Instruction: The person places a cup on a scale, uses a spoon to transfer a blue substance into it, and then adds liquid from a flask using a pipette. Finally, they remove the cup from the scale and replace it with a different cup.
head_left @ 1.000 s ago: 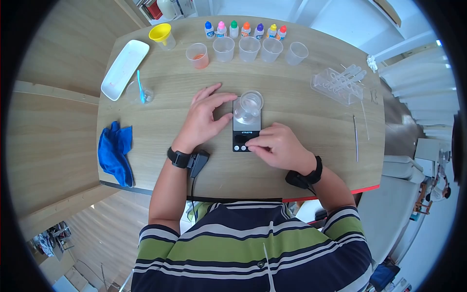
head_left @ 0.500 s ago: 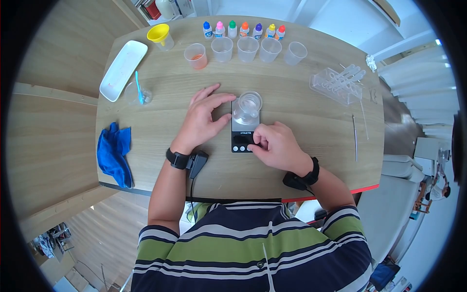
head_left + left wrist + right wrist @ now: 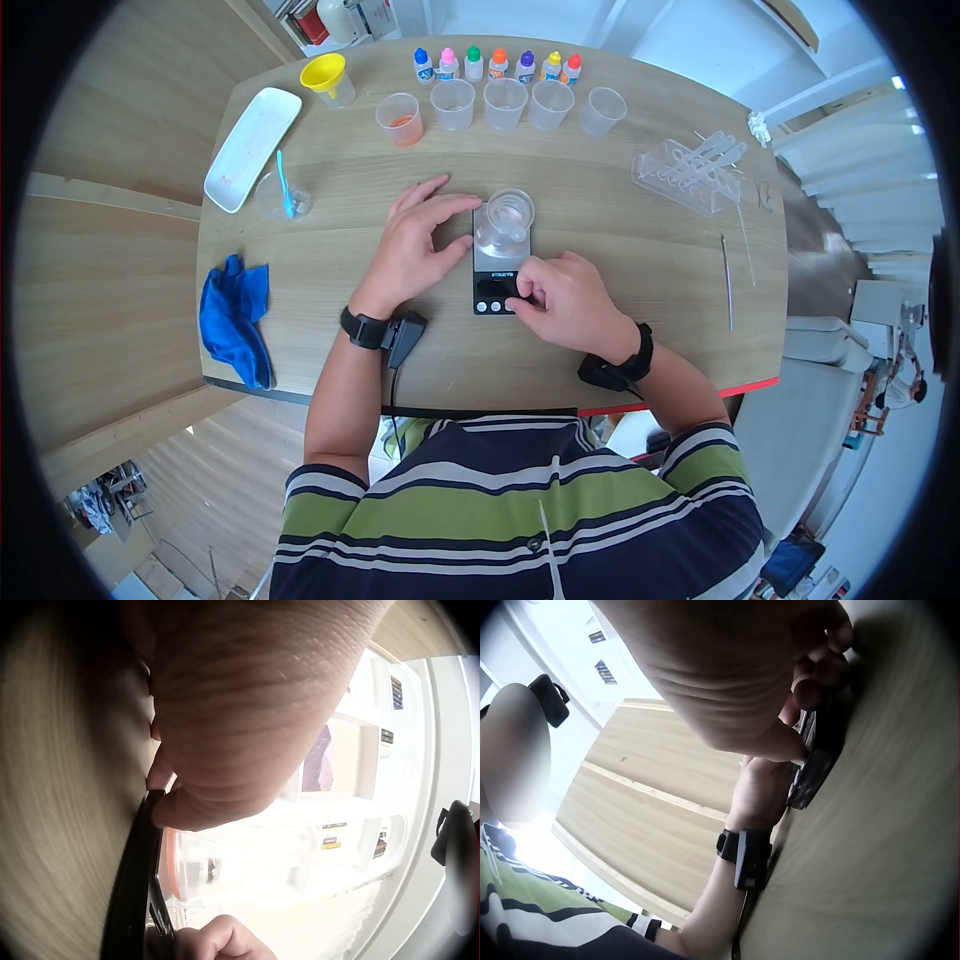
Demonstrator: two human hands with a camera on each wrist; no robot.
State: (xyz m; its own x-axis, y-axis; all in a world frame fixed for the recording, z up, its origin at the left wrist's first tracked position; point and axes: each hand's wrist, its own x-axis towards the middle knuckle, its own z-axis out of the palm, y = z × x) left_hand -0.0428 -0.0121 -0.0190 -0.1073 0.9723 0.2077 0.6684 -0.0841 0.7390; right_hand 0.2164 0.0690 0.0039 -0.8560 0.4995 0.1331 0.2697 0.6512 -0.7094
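Observation:
In the head view a small black digital scale with a silver platform and round front buttons lies mid-table. A clear plastic container stands on its platform. My left hand rests at the scale's left side, thumb and index finger reaching its edge. In the left wrist view the left thumb is right at the dark scale edge. At the front right corner, my right hand has its fingers curled, with the thumb tip at the rightmost button. The right wrist view shows that thumb on the scale's top.
Beyond stand several clear cups, one holding orange liquid, and dropper bottles. Left are a yellow-topped cup, white tray, cup with blue stirrer and blue cloth. Right are a clear box and metal rod.
The right index finger has curled back from the scale's buttons, leaving the thumb tip there. The left hand keeps its place; the whole view shifts slightly.

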